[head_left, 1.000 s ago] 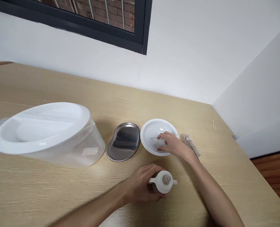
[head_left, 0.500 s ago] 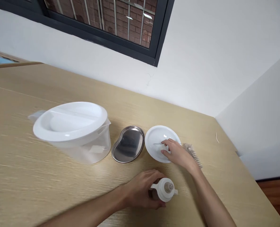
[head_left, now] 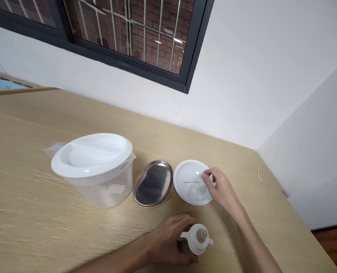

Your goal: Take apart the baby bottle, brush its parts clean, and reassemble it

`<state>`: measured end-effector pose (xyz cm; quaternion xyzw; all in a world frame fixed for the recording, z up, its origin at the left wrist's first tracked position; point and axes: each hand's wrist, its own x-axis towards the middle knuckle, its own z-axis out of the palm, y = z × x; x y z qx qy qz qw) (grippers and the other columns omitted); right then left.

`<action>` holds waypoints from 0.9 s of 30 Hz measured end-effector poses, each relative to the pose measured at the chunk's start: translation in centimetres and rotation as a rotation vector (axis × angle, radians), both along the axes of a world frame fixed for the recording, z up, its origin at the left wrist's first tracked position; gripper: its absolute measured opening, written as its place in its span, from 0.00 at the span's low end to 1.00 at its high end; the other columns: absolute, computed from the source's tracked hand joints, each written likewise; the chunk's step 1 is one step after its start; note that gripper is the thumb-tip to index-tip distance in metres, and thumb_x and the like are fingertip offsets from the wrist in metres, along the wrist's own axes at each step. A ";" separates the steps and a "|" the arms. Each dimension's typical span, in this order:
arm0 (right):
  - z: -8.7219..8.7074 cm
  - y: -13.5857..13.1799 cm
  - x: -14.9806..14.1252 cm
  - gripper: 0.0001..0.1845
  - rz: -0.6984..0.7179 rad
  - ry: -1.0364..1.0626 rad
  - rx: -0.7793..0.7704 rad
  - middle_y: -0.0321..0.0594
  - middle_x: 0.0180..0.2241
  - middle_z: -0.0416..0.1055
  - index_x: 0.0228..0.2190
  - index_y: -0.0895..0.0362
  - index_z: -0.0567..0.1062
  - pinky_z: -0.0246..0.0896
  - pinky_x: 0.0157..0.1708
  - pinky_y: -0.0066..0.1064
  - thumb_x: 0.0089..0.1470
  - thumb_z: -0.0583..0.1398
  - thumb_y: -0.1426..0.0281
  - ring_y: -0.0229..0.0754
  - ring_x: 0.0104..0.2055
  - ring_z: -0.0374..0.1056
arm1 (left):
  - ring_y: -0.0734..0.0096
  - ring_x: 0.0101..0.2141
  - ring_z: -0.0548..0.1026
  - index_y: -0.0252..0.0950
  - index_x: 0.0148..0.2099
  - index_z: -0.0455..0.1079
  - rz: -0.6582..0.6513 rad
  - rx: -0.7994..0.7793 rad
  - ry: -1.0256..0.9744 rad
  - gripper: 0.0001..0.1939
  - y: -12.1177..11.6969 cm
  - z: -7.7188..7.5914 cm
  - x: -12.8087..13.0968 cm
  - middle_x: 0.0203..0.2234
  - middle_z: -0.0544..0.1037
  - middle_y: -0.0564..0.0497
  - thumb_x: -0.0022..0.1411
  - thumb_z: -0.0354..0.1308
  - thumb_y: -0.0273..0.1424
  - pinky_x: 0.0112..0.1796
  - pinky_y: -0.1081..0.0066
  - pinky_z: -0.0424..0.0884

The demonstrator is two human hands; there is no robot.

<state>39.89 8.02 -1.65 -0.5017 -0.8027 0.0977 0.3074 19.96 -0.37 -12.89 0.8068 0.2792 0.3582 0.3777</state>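
At the front, my left hand (head_left: pixel 171 240) is wrapped round a feeding bottle (head_left: pixel 197 239) standing upright. The bottle has a white collar, side handles and a teat (head_left: pixel 202 234) on top. Over the right rim of a white plate (head_left: pixel 182 167), my right hand (head_left: pixel 221 189) is loosely curled, thumb and forefinger bowed and their tips close, with nothing visible between them. A thin wire (head_left: pixel 192 182) lies across the plate and disappears under that hand. A translucent rounded piece (head_left: pixel 195 191) rests in the plate; its kind is unclear.
Left of the plate lies a metal kidney dish (head_left: pixel 154 184). Farther left stands a translucent tub (head_left: pixel 108 195) with a white lid (head_left: pixel 93 153). A short pale strip (head_left: pixel 259 174) lies at the table's right. Behind the wooden table (head_left: pixel 57 227) are a wall and a barred window.
My right hand has drawn right across the plate, uncovering the translucent piece. Bristles seen beside that wrist are now hidden. My left hand stays on the bottle; the view has shifted slightly.
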 end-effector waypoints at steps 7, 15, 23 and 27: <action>-1.3 -2.0 2.1 0.22 -0.091 0.281 0.366 0.30 0.19 0.52 0.20 0.56 0.59 0.46 0.23 0.29 0.66 0.55 0.67 0.33 0.21 0.50 | 0.65 0.40 0.78 0.43 0.52 0.67 -0.012 -0.029 -0.019 0.35 0.0 0.6 -0.1 0.42 0.80 0.53 0.42 0.76 0.37 0.42 0.71 0.71; -4.1 -3.3 4.7 0.24 -0.143 0.407 0.517 0.30 0.17 0.47 0.17 0.56 0.55 0.39 0.22 0.30 0.64 0.55 0.72 0.33 0.19 0.45 | 0.65 0.39 0.78 0.42 0.51 0.68 -0.010 -0.033 -0.045 0.34 0.1 0.4 0.0 0.42 0.80 0.53 0.42 0.75 0.37 0.40 0.71 0.71; -5.9 -3.5 5.4 0.24 -0.087 0.630 0.647 0.31 0.17 0.48 0.17 0.56 0.56 0.38 0.22 0.30 0.64 0.54 0.73 0.33 0.19 0.47 | 0.65 0.41 0.77 0.43 0.50 0.69 -0.008 -0.111 0.014 0.32 -0.1 0.9 -0.3 0.44 0.79 0.53 0.41 0.74 0.33 0.44 0.71 0.72; -6.6 -3.4 5.1 0.25 -0.073 0.714 0.661 0.31 0.16 0.48 0.16 0.56 0.56 0.41 0.22 0.30 0.65 0.53 0.72 0.32 0.18 0.48 | 0.66 0.41 0.77 0.43 0.49 0.69 -0.002 -0.125 0.021 0.32 -0.1 1.3 -0.3 0.43 0.79 0.54 0.40 0.75 0.31 0.44 0.72 0.71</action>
